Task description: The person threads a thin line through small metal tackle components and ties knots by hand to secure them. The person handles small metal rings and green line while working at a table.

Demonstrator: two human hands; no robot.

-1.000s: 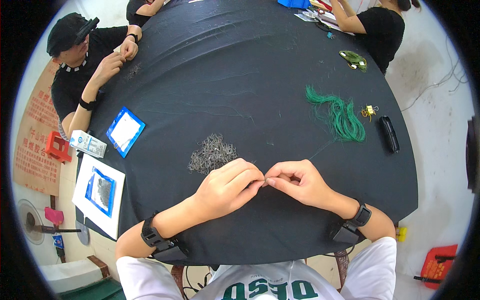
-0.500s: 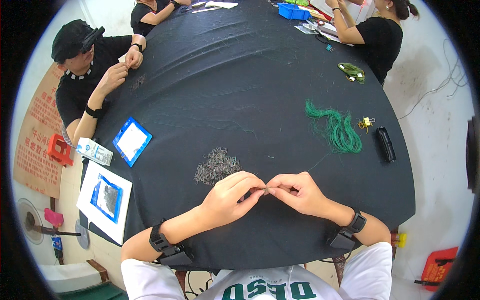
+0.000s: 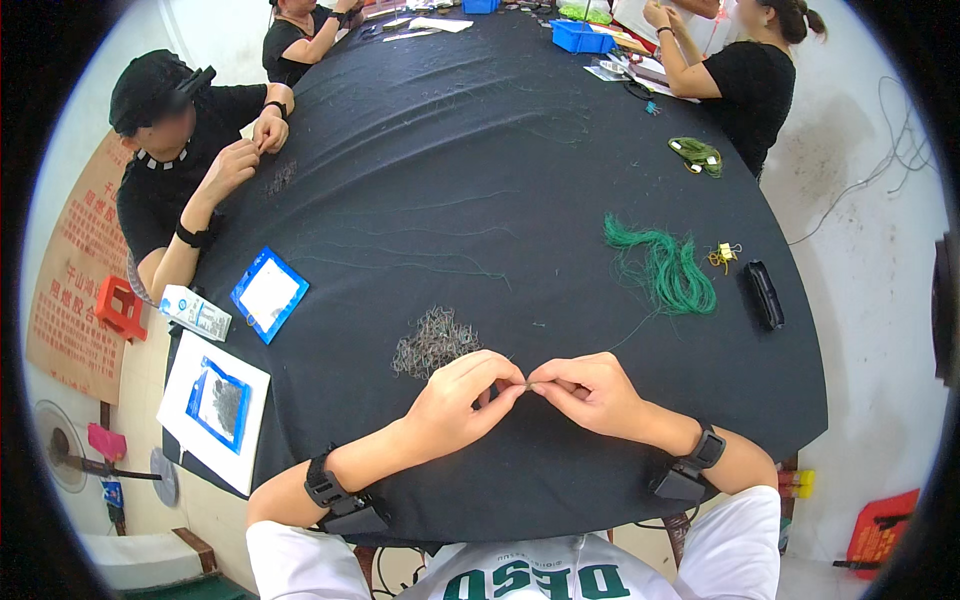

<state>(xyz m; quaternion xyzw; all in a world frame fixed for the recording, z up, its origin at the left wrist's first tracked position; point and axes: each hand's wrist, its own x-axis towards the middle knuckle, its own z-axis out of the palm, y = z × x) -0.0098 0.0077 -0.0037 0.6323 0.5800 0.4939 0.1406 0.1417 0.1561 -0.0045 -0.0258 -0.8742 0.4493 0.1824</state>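
Your left hand [image 3: 462, 398] and right hand [image 3: 592, 392] meet fingertip to fingertip low in the frame's centre, both pinched narrow on a tiny metal piece [image 3: 527, 383] — too small to tell its shape. A thin green thread [image 3: 625, 331] seems to run from it toward the green thread bundle [image 3: 665, 268] at right. The pile of small metal hooks [image 3: 432, 340] lies just above your left hand — close for picking on the black bench [image 3: 480, 180].
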